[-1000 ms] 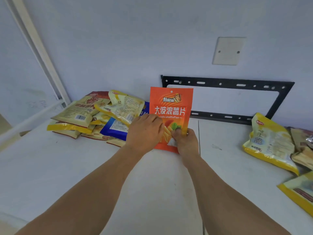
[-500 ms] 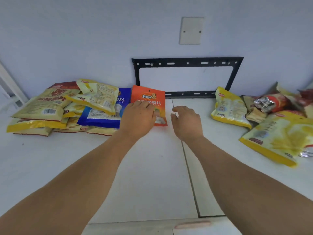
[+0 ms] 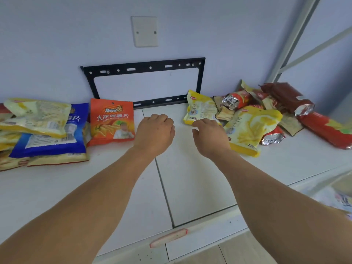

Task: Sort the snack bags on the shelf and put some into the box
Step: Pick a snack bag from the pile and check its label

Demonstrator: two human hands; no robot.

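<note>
Left pile (image 3: 41,130), at nine o'clock on the white shelf (image 3: 190,178): at least three yellow bags (image 3: 36,116) overlapping one blue bag (image 3: 51,143); the lower layers cannot be counted. One orange chip bag (image 3: 112,122) lies flat just beside the blue bag, at ten o'clock of the left hand (image 3: 154,133).

Left hand: over bare shelf, fingers loosely curled, holding nothing, apart from the orange bag. Right hand (image 3: 209,136): fingers spread and relaxed, fingertips at the lower edge of a small yellow bag (image 3: 200,109); contact cannot be confirmed.

Right pile, at two o'clock: two yellow bags, the larger yellow bag (image 3: 251,128) just right of the right hand; several red and foil-ended packs (image 3: 287,100) heaped behind, count uncertain.

The shelf is made of white panels with a seam between the hands. A black metal wall bracket (image 3: 144,67) and a white blank wall plate (image 3: 145,31) sit at twelve o'clock. A white frame upright (image 3: 293,39) stands at the right.
</note>
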